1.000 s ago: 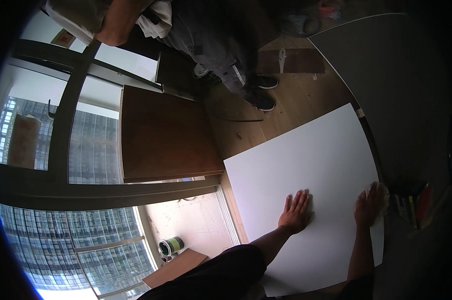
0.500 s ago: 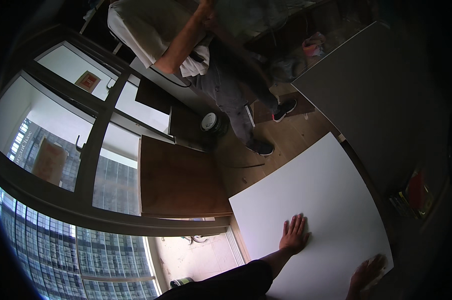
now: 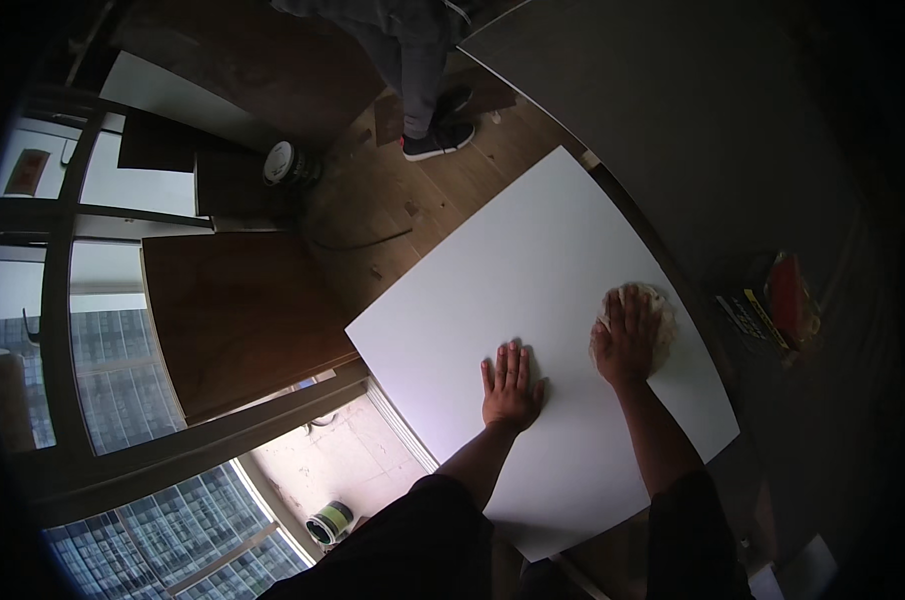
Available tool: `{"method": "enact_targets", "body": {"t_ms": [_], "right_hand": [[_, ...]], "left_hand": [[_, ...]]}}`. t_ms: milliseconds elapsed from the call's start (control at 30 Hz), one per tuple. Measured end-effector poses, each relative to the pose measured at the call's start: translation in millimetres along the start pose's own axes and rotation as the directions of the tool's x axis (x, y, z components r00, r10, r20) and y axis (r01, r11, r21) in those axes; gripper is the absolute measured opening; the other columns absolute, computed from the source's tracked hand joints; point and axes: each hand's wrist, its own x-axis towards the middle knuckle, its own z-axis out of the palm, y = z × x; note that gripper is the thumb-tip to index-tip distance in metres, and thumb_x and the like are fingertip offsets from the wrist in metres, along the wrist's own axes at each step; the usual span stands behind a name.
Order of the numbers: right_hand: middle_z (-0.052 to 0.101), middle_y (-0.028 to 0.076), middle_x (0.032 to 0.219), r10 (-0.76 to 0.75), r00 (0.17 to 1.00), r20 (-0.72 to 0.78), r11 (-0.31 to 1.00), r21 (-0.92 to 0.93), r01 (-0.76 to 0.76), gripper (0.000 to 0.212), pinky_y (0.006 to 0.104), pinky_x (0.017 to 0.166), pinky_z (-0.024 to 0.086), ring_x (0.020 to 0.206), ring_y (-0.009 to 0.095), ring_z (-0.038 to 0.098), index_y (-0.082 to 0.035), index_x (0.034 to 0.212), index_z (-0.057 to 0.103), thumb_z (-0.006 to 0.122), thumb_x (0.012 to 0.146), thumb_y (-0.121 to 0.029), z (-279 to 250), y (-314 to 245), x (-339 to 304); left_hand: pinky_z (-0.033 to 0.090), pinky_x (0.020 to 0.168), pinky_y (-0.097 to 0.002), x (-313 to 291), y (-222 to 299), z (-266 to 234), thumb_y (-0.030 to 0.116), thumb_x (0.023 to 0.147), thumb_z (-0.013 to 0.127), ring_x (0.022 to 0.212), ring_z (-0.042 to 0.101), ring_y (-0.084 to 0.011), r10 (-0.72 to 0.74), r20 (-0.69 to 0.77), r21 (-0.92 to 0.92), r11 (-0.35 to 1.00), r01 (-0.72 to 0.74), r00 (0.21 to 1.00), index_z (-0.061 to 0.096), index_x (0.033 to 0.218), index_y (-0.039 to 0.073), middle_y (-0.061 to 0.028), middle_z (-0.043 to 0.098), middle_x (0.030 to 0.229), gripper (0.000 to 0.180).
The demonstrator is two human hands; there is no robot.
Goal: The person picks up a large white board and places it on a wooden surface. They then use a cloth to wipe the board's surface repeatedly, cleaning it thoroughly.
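A smooth white board lies flat in front of me, one corner pointing away. My left hand rests flat on the middle of it with the fingers slightly spread and nothing in them. To the right, my right hand presses a pale, crumpled rag against the board. Its fingers lie stretched over the rag, which bulges out around them and is partly covered by the palm.
Along the right stands a large dark panel with a red and yellow package. Beyond the board are a person's legs and a paint bucket. A brown wooden panel leans by the windows; a green-labelled can stands lower left.
My right hand has moved from the board's near right edge farther onto it, with the rag now plainly visible. My left hand stays flat. The view has shifted, showing less of the other person.
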Motion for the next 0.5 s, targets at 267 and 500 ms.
{"method": "enact_targets", "body": {"t_ms": [267, 500], "right_hand": [[0.025, 0.012, 0.165, -0.046, 0.996, 0.077, 0.999, -0.007, 0.046, 0.060, 0.0630, 0.121, 0.015, 0.152, 0.039, 0.022, -0.017, 0.156, 0.037, 0.037, 0.104, -0.047, 15, 0, 30], [0.028, 0.013, 0.164, -0.098, 0.993, -0.064, 0.994, -0.056, 0.095, 0.059, 0.0612, 0.121, 0.017, 0.151, 0.038, 0.024, -0.015, 0.154, 0.040, 0.038, 0.104, -0.046, 32, -34, 148]], "left_hand": [[-0.007, 0.125, -0.0522, 1, 4, 10, 0.054, 0.104, 0.031, 0.158, -0.003, -0.0239, 0.008, 0.106, -0.006, 1.000, -0.007, 0.994, 0.007, 0.163, 0.011, -0.0071, -0.003, 0.171, 0.077], [-0.007, 0.125, -0.0543, 1, 0, 10, 0.052, 0.103, 0.035, 0.158, -0.001, -0.0274, 0.072, 0.093, -0.113, 0.992, -0.061, 0.993, 0.012, 0.162, 0.009, -0.0108, 0.001, 0.171, 0.076]]}}
